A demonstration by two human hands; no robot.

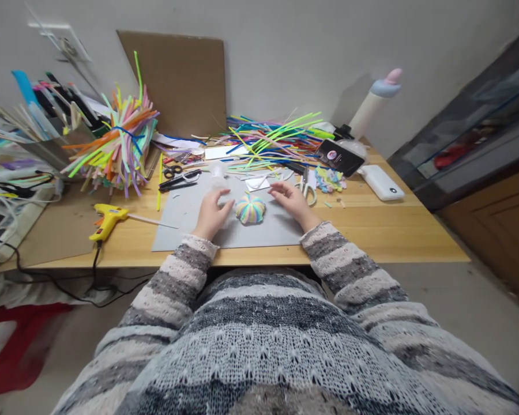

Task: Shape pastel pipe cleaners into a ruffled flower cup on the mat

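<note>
A small round, ribbed ball in pastel yellow, blue and pink (249, 208) rests on the grey mat (181, 227). My left hand (213, 212) is just left of it, thumb and fingers apart, holding nothing. On the other side, my right hand (292, 202) is up and to the right of the ball, its fingers spread and nothing in them. Neither hand appears to touch the ball. Behind it lies a small white card (257, 184), and a clear plastic cup (217, 172) stands beyond my left hand.
Scissors (308, 189) lie right of my right hand, beside pastel scraps (330, 179). A yellow glue gun (106, 221) sits at left. Pipe cleaners (281, 138) pile up at the back. A white power bank (382, 183) and dark phone (341, 157) are at right.
</note>
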